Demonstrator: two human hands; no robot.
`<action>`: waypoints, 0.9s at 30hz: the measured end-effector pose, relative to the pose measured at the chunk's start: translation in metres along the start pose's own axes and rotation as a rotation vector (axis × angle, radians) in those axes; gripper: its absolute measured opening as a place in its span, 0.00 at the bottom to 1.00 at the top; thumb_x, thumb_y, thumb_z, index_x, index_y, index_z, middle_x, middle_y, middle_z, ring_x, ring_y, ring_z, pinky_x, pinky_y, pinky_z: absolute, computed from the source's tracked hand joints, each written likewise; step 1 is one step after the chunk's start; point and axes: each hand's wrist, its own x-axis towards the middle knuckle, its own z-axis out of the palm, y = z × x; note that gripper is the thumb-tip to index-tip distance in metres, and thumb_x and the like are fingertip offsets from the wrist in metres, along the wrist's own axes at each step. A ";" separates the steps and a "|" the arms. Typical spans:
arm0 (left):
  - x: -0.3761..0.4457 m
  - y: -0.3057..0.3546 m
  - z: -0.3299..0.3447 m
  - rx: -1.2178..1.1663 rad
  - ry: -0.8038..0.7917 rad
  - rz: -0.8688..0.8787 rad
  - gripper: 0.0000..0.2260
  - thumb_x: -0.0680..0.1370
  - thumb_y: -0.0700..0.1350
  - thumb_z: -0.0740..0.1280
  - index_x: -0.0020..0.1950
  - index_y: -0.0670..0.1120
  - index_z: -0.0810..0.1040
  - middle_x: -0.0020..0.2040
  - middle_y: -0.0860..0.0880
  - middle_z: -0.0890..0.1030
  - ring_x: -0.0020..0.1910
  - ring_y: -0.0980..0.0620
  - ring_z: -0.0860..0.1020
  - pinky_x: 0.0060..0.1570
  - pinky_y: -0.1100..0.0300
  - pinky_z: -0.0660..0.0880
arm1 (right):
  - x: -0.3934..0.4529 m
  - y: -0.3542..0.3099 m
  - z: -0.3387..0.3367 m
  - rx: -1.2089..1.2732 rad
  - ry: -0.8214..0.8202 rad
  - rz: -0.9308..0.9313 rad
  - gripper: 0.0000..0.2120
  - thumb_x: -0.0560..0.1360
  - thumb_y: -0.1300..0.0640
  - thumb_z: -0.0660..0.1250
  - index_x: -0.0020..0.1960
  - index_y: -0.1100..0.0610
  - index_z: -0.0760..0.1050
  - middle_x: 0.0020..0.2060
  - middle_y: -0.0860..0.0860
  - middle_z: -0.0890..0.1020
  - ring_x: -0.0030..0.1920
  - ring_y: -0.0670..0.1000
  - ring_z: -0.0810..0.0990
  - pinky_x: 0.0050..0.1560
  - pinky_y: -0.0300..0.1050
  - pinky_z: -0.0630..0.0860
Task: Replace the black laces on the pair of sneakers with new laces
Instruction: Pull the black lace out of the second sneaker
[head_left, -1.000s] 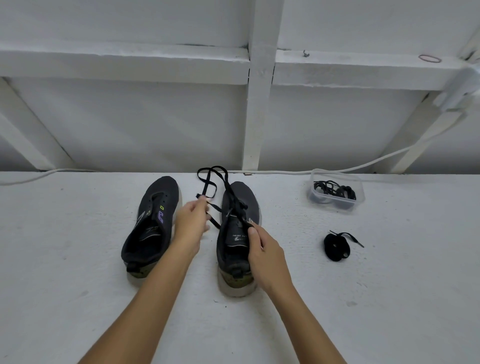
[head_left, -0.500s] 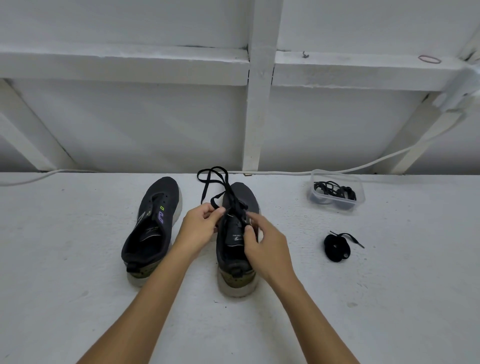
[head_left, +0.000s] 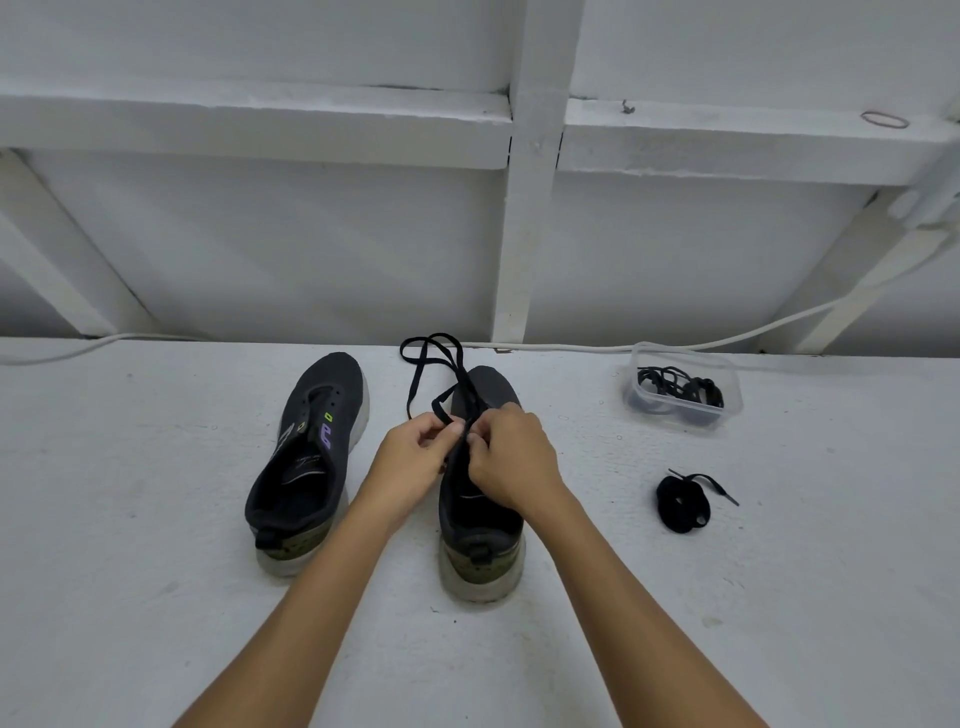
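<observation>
Two black sneakers stand side by side on the white surface. The left sneaker has no lace in its eyelets. Over the right sneaker both hands meet at the eyelet area. My left hand pinches the black lace, whose loose ends loop away past the toe. My right hand pinches the same lace just beside it, fingertips nearly touching. The right sneaker's tongue and eyelets are hidden under the hands.
A clear plastic tub with several black laces sits at the back right. A coiled black lace lies in front of it. A white cable runs along the wall's foot.
My left hand moved right from beside the shoe to its eyelets. My right hand moved up from the heel side, so both hands now pinch the lace together.
</observation>
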 end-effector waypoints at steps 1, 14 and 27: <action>0.000 0.001 0.000 0.024 -0.004 0.006 0.05 0.80 0.48 0.68 0.50 0.51 0.83 0.45 0.50 0.86 0.49 0.47 0.83 0.53 0.50 0.80 | -0.001 -0.002 0.000 -0.045 -0.004 -0.016 0.09 0.80 0.55 0.61 0.53 0.57 0.77 0.53 0.54 0.76 0.56 0.57 0.74 0.44 0.48 0.70; 0.000 0.006 -0.006 0.133 0.013 0.033 0.04 0.79 0.47 0.70 0.49 0.51 0.85 0.44 0.54 0.86 0.42 0.60 0.81 0.45 0.60 0.75 | -0.006 -0.010 0.011 -0.106 0.046 0.003 0.08 0.79 0.55 0.63 0.55 0.58 0.74 0.54 0.53 0.75 0.59 0.56 0.71 0.45 0.48 0.67; -0.002 -0.001 -0.012 0.113 -0.014 0.006 0.06 0.80 0.43 0.68 0.53 0.50 0.84 0.47 0.53 0.86 0.38 0.69 0.79 0.35 0.75 0.70 | -0.001 -0.013 0.012 -0.063 0.006 -0.014 0.07 0.78 0.59 0.64 0.56 0.58 0.74 0.54 0.54 0.76 0.59 0.56 0.71 0.50 0.54 0.74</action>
